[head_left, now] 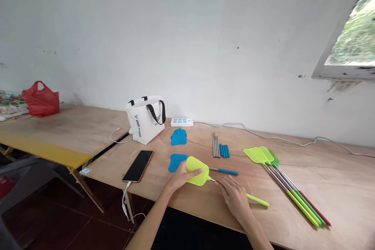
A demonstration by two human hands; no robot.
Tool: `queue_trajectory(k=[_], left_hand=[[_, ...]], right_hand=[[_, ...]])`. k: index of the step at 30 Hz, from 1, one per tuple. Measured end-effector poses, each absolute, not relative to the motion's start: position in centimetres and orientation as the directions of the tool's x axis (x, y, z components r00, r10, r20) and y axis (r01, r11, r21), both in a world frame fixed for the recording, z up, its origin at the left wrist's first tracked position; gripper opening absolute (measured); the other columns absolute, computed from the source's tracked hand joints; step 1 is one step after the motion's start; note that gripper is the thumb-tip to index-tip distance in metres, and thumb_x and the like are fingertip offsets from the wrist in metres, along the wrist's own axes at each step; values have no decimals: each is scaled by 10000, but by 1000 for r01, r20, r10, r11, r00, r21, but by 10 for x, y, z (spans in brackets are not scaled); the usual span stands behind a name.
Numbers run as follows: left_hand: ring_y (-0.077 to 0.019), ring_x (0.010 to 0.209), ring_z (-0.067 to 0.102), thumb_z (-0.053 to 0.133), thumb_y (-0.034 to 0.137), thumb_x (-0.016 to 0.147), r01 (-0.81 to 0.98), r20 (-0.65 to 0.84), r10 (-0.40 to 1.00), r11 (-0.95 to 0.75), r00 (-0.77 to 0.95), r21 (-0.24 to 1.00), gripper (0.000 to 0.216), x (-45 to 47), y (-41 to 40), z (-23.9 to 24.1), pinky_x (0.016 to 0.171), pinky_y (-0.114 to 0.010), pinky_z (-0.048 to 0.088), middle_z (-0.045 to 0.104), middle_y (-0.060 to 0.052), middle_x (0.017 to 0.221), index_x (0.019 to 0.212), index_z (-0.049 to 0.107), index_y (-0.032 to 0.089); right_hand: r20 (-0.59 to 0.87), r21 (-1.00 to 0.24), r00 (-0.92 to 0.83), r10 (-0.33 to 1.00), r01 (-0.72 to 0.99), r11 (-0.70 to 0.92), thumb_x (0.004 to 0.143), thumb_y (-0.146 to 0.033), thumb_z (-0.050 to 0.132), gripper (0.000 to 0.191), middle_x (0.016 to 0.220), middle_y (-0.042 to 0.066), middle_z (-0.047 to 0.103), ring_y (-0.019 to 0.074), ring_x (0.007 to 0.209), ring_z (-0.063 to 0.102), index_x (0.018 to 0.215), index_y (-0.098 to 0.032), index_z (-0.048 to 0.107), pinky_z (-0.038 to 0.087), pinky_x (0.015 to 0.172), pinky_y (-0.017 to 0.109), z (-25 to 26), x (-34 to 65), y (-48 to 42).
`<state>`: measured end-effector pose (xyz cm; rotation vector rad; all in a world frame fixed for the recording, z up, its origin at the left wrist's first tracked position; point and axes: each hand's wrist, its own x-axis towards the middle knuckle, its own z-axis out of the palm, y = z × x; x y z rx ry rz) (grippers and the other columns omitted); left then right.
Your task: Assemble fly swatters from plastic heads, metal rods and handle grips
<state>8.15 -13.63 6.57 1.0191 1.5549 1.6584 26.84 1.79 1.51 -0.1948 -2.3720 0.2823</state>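
In the head view, the left hand (181, 177) pinches a lime-yellow perforated plastic swatter head (197, 172), thumb on top; the right hand (234, 194) grips its thin silvery metal shaft (213, 180), a lime-yellow rod-shaped handle (258, 200) jutting rightward from that hand. A flat blue plastic swatter head (176, 161) lies just beyond the left hand; a black-screened phone (138, 166) sits left of it.

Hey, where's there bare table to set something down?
The widest patch is right of the swatter pile, in front of the cord. A narrower strip lies between the phone and the blue heads. It's crowded around the left hand and right hand, with the lime swatter, blue handle and steel tubes.
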Motion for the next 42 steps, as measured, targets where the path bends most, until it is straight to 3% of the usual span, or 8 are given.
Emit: queue_trajectory(k=[8,12,16,22,28,33,38,42], left_hand=[[-332,1174,585,599,673,851,430,196,680,193,-706,882,525,20,-177,64,999,-392,428,694,-121,1169,1086,694,214],[-439,1404,378,646,626,795,565,105,625,603,-773,563,686,4,-190,45,1134,-512,275,531,-184,1459,1330,588,201],[-455,1499,212,601,674,801,562,21,615,705,-788,433,865,-3,-192,40,1172,-536,198,320,-205,1620,1481,445,164],[-383,1498,259,668,569,769,598,-74,735,602,-674,529,767,-10,-199,45,1171,-472,260,330,-148,1623,1436,501,229],[-422,1526,151,733,640,692,606,-63,742,590,-667,534,917,-3,-190,41,1204,-580,71,261,-227,1625,1432,448,179],[-411,1279,509,800,569,615,558,23,726,507,-687,657,786,-1,-186,40,1047,-513,410,557,-196,1329,1220,483,180],[-284,939,685,693,559,778,328,195,575,137,-795,935,639,4,-180,53,807,-416,551,669,-94,1063,1221,392,211],[-270,1037,687,775,527,763,176,246,494,-185,-834,967,600,34,-163,73,849,-374,561,695,-100,1124,1198,503,216]], right_hand=[[623,-132,-755,203,154,979,1038,-409,487,272,1360,71,626,288,1215,569,1045,-292,733,395,1049,546,13,264,13],[639,-128,-711,292,276,953,1064,-411,389,364,1370,108,623,304,1269,555,1245,-282,678,326,1101,622,2,264,23],[642,-122,-692,330,333,935,1064,-444,352,409,1278,111,679,325,1227,587,1290,-262,641,287,1098,676,-9,265,31],[650,-94,-674,352,389,917,1059,-412,350,365,1076,101,704,289,1000,631,1165,-237,651,327,1066,619,-9,264,31],[638,-158,-680,363,346,925,1054,-399,360,332,997,63,697,273,970,612,917,-265,631,397,978,525,-4,265,32],[579,-343,-655,485,344,874,1046,-387,342,302,887,57,716,267,912,644,946,-256,595,417,988,495,-2,267,35],[533,-593,-605,592,231,771,1031,-482,339,341,1018,84,731,268,905,679,1089,-254,586,517,767,378,6,269,40],[520,-674,-614,594,132,727,1020,-537,394,385,1143,83,714,254,1015,676,1153,-257,622,521,811,343,16,272,40]])
